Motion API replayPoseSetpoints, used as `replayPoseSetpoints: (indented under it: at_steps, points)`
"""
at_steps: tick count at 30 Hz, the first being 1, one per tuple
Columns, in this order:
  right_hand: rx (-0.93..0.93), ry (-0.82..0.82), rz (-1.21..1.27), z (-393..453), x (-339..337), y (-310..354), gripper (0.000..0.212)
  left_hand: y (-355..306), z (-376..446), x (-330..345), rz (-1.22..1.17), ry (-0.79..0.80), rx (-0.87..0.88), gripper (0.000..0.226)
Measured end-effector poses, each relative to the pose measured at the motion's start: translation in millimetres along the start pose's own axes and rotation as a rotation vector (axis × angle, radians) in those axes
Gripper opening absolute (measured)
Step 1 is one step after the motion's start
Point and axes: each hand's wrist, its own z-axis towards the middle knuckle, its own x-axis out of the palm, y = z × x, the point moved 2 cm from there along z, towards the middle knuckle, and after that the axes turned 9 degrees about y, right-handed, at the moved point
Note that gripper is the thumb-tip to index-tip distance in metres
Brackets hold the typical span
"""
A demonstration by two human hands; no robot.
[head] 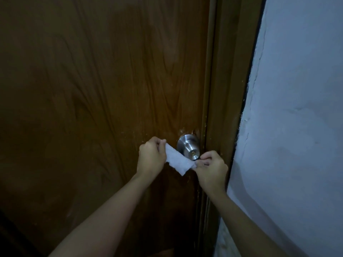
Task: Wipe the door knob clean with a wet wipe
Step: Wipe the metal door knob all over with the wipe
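Observation:
A round silver door knob (189, 146) with a keyhole in its face sits on the right side of a brown wooden door (104, 93). A white wet wipe (178, 160) is stretched in a band just below and in front of the knob, covering its lower left edge. My left hand (151, 157) pinches the wipe's upper left end, left of the knob. My right hand (211, 168) pinches the wipe's lower right end, below and right of the knob.
The brown door frame (224, 101) runs down right beside the knob. A pale, roughly plastered wall (297, 127) fills the right side. The scene is dim.

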Motion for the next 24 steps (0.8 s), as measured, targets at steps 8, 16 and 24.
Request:
replayPoseSetpoints:
  at_steps: [8, 16, 24]
  points:
    - [-0.006, 0.095, 0.184, -40, 14, 23, 0.024, 7, -49, -18, -0.095, 0.228, 0.048, 0.023]
    - [0.102, 0.508, 0.486, -90, 10, 71, 0.036, -7, -98, -50, -0.254, 0.479, 0.102, 0.024]
    - [0.053, 0.329, 0.309, -160, 3, 94, 0.039, -18, -165, -99, -0.384, 0.464, 0.013, 0.021]
